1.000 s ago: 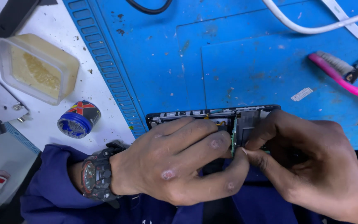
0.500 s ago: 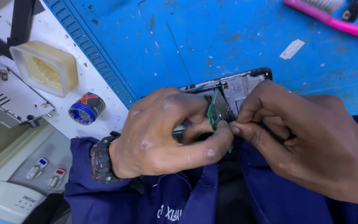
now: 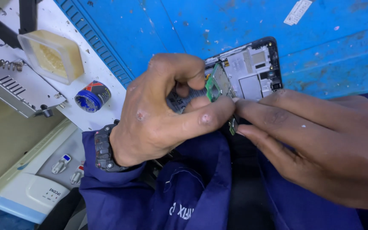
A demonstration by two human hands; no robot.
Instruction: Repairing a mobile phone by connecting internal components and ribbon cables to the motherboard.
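An opened phone frame (image 3: 252, 72) with bare metal shields lies tilted over the near edge of the blue mat (image 3: 218, 21). My left hand (image 3: 162, 106), with a dark watch on its wrist, grips the frame's lower part, thumb across the front. A small green circuit board (image 3: 215, 83) stands lifted on edge out of the frame. My right hand (image 3: 320, 145) comes in from the right and pinches that board's lower end between thumb and forefinger. The frame's lower half is hidden behind both hands.
A yellowish sponge in a clear tray (image 3: 53, 56) and a small round blue tin (image 3: 91, 96) sit on the white bench strip at left. A grey metal unit (image 3: 20, 89) and a white device with switches (image 3: 43, 187) are below-left. A white sticker (image 3: 297, 12) lies on the mat.
The phone frame has swung from flat to tilted and come closer. The green board has been lifted up out of the frame. The view has shifted, and the pink brush has left it.
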